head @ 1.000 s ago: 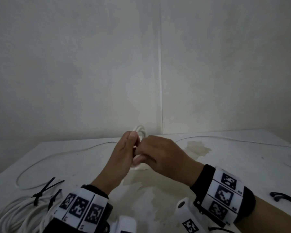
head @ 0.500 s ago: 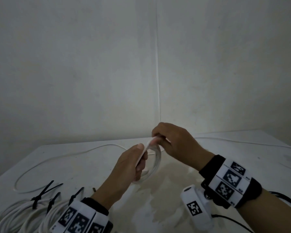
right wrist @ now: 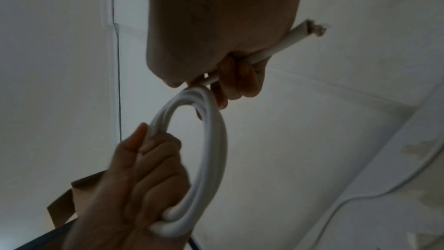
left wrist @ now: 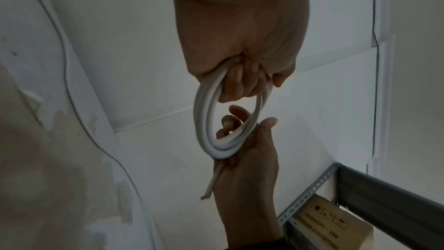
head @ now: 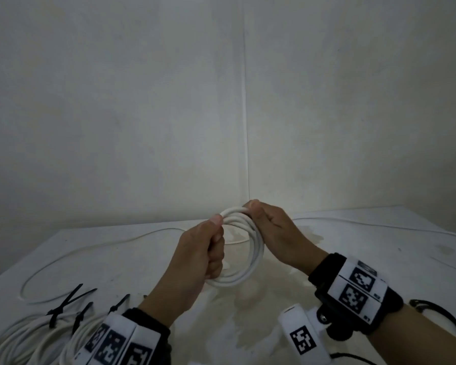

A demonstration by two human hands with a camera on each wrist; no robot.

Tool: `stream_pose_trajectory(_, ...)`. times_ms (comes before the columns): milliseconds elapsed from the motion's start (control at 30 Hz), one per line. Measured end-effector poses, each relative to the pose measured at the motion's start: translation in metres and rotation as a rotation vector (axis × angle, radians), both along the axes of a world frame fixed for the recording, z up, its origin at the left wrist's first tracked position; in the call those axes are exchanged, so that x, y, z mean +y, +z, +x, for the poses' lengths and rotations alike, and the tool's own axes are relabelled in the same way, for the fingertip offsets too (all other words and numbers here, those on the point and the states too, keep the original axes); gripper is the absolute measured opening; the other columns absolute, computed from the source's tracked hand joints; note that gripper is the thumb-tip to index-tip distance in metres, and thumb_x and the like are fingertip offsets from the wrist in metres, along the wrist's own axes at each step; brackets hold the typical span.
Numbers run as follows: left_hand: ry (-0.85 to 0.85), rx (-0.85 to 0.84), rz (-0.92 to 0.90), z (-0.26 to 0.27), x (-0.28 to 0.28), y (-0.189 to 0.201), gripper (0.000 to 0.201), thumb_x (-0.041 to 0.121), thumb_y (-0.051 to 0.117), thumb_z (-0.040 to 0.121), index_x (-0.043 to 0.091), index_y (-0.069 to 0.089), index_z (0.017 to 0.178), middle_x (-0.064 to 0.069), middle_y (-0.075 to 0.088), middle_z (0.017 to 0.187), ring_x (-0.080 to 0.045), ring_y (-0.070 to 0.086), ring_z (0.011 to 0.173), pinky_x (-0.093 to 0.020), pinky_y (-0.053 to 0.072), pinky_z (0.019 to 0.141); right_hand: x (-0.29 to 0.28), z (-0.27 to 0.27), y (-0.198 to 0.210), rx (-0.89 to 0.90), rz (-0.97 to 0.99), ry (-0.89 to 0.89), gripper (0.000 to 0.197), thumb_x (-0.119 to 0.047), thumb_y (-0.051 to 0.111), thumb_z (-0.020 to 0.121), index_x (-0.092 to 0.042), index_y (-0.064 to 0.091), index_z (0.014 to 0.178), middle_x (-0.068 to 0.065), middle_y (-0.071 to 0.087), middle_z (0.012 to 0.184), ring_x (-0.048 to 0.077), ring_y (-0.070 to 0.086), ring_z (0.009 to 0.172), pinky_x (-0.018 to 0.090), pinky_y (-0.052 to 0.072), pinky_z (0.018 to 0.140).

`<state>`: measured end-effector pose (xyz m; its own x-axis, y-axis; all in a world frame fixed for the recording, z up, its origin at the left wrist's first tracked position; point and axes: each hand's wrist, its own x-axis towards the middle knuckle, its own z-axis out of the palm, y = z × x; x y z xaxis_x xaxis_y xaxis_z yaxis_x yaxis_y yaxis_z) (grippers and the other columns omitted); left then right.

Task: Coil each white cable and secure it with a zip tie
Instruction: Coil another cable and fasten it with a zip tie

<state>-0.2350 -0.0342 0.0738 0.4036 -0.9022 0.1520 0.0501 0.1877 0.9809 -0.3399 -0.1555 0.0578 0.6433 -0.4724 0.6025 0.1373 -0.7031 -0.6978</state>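
Coil [head: 244,248] of white cable, several loops thick, is held in the air above the counter [head: 379,259] between both hands. Left hand [head: 195,256] grips the near-left side of the coil, fingers curled round the bundled loops and thumb laid along them toward the top. Right hand [head: 277,233] pinches the top of the coil at its far side, thumb over the loops and fingers curled beneath. In the right wrist view, the cut cable end [right wrist: 310,28] projects past the right hand [right wrist: 223,31], with bare conductors showing at the tip; the coil [right wrist: 211,159] hangs from that hand down to the left hand [right wrist: 134,183]. In the left wrist view, the same short tail [left wrist: 212,183] runs below the coil [left wrist: 206,121], alongside the right hand [left wrist: 250,168]. Loose white cable [head: 77,254] lies in a long curve across the left of the counter. Finished coils [head: 24,335] bound with black zip ties [head: 66,304] rest at the near-left corner. Another white cable [head: 379,225] runs along the far right of the counter.
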Motion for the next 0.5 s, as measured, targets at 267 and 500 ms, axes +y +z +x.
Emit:
stream_pose_trajectory(267,0.135,0.079,-0.067,0.002,-0.005,-0.002,0.039,0.027,0.035,0.097,0.015,0.033,0.059,0.009,0.024,0.038,-0.004,0.016,0.031,-0.016,0.017,0.032,0.016,0.004,0.005,-0.048,0.117,0.043,0.022,-0.032,0.044,0.093,-0.026,0.058,0.076,-0.009,0.058,0.055,0.002,0.045,0.048,0.013,0.036,0.051)
stream_pose_trajectory(500,-0.005,0.043,-0.028,0.011,-0.007,-0.007,0.040,0.028,0.032,0.097,0.012,0.037,0.060,0.005,0.027,0.041,-0.008,0.024,0.032,-0.018,0.028,0.035,0.012,0.004,-0.001,0.034,-0.106,-0.136,0.010,-0.047,0.046,0.085,-0.040,0.050,0.078,-0.017,0.053,0.054,0.004,0.048,0.051,0.017,0.038,0.053)
